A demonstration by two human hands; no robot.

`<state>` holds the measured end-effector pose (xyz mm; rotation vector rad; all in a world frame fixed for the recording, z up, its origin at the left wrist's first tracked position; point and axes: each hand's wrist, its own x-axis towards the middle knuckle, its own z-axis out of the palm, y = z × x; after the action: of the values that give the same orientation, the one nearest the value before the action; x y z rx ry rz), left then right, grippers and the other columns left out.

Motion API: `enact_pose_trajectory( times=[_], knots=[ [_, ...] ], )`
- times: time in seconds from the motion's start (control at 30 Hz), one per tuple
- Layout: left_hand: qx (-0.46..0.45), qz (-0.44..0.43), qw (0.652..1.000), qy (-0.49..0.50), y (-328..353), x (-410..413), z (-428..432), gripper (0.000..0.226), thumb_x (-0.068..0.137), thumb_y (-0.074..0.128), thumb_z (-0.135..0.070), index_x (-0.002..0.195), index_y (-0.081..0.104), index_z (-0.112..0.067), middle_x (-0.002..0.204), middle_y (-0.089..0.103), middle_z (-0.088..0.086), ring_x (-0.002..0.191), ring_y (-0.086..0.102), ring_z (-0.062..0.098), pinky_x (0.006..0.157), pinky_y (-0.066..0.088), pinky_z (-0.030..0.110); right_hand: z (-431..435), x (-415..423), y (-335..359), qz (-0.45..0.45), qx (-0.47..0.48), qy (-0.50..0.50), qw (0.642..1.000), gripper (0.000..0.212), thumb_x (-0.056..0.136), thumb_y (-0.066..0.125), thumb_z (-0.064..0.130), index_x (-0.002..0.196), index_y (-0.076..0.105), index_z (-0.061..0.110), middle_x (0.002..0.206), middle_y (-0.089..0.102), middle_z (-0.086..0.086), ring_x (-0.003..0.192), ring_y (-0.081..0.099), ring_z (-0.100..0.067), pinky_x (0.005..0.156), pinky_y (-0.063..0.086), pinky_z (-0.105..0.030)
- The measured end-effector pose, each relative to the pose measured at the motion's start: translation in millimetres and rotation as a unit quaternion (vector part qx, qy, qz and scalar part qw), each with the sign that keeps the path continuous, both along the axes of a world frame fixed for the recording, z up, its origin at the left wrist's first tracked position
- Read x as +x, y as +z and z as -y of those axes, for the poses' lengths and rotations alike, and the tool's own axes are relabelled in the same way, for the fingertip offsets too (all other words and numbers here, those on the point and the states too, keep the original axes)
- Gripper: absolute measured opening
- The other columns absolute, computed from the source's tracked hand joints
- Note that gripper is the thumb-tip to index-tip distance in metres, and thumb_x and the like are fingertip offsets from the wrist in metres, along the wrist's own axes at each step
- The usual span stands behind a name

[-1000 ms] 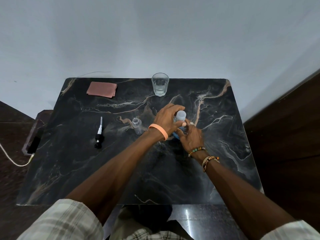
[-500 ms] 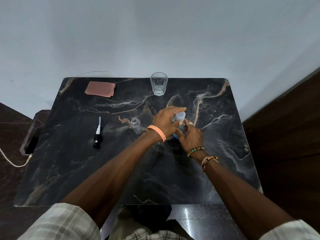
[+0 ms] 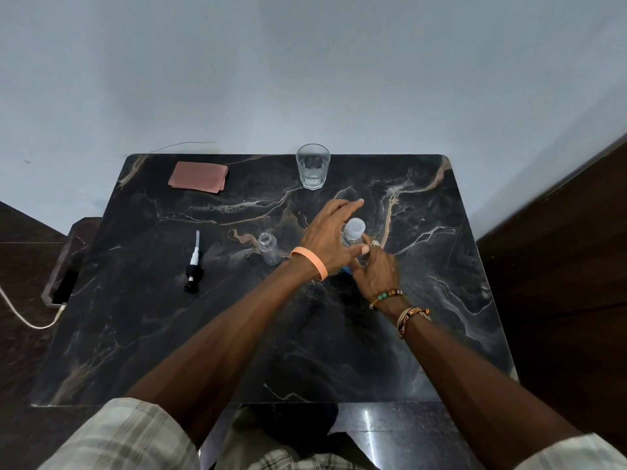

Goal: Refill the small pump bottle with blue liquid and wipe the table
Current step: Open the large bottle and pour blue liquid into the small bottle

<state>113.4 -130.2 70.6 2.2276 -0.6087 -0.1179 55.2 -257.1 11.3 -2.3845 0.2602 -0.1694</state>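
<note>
Black marble with pale and rust veins forms the table [image 3: 169,334], pushed against a grey wall; 2 bare hands meet right of its centre around 1 refill bottle [image 3: 354,228], which stands upright with its whitish cap on and a sliver of blue showing low between the wrists. Left hand [image 3: 327,237], wearing an orange wristband [image 3: 310,261], lies spread beside the cap; its fingers [image 3: 349,205] reach out straight past the bottle toward the far edge, and its thumb lies across the neck below the cap. Right hand [image 3: 376,269], with a ring [image 3: 375,243] and beaded bracelets [image 3: 386,296], curls round the lower body of the refill bottle and holds it.

Just left of the left wrist stands the small pump bottle [image 3: 269,248], clear, uncapped and apart from both hands; its pump head [image 3: 193,266] lies flat farther left, tube pointing to the wall. Pink folded cloth [image 3: 198,176] sits at the far left corner; 1 glass [image 3: 312,166] holding clear liquid stands at the far edge. Off the table's left side lie a phone [image 3: 64,283] and a white cable [image 3: 23,317].
</note>
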Motion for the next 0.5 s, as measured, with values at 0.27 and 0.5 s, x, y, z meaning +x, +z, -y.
enact_pose_trajectory(
  times=[0.27, 0.5],
  knots=[
    [-0.009, -0.007, 1.000, 0.008, -1.2, -1.3, -2.0, 0.070, 0.070, 0.080, -0.020, 0.134, 0.051, -0.018, 0.127, 0.057, 0.002, 0.114, 0.055, 0.016, 0.102, 0.045, 0.034, 0.1, 0.2, 0.7, -0.010, -0.004, 0.005, 1.000, 0.046, 0.091, 0.060, 0.032, 0.133, 0.050, 0.016, 0.110, 0.068, -0.006, 0.094, 0.066, -0.024, 0.081, 0.054, -0.037],
    [-0.003, -0.021, 1.000, 0.004, -2.6, -1.6, -2.8, 0.057, 0.077, 0.073, -0.010, 0.131, 0.055, -0.017, 0.130, 0.060, 0.002, 0.119, 0.055, 0.017, 0.102, 0.045, 0.038, -0.3, 0.9, -0.1, -0.029, -0.015, -0.001, 0.999, 0.049, 0.091, 0.061, 0.037, 0.134, 0.049, 0.017, 0.105, 0.068, -0.006, 0.090, 0.065, -0.023, 0.080, 0.054, -0.038]
  ],
)
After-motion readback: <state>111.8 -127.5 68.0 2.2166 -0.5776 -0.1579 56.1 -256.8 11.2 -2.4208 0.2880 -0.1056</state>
